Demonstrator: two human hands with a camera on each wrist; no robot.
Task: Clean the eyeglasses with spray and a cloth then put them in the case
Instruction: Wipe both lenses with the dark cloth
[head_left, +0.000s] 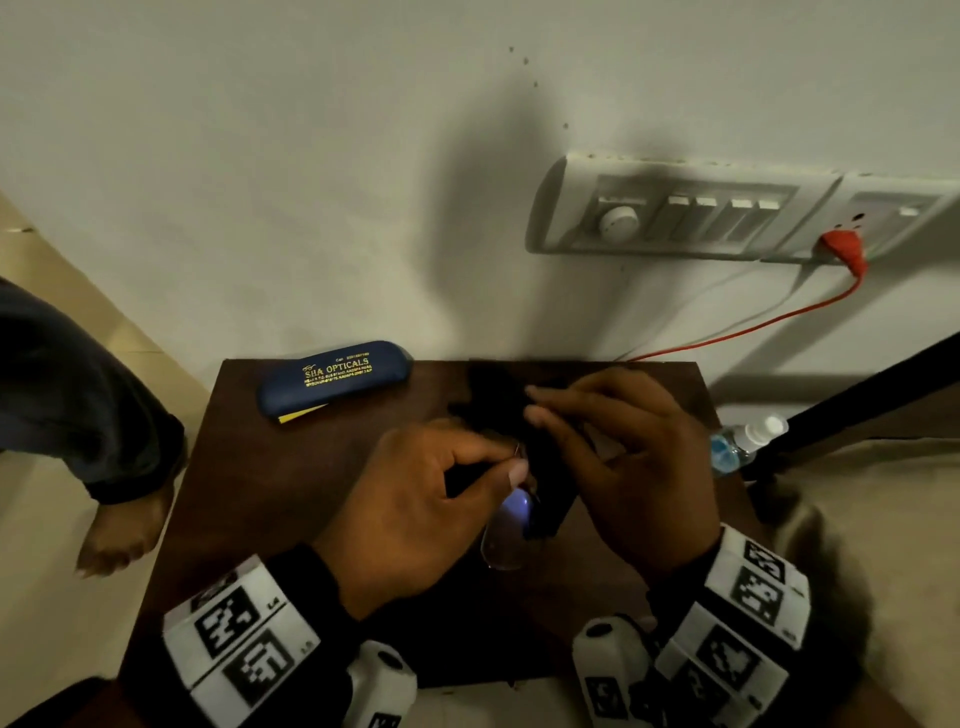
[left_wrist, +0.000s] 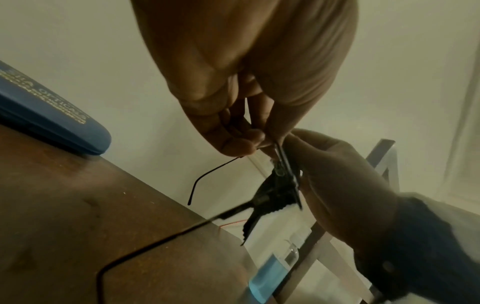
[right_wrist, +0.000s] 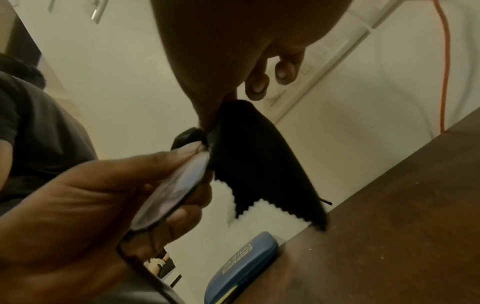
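Observation:
Thin black-framed eyeglasses are held above the dark wooden table. My left hand pinches the frame near the bridge; one lens shows clearly in the right wrist view. My right hand pinches a black cloth around the other lens, which the cloth hides. The temples are unfolded and hang free. A closed blue case with gold print lies at the table's far left corner. The spray bottle with blue liquid stands beyond the table's right edge.
A white wall with a switch panel and a red plug with a red cord rises behind the table. Another person's leg and bare foot stand to the left. A black stand leg slants at the right.

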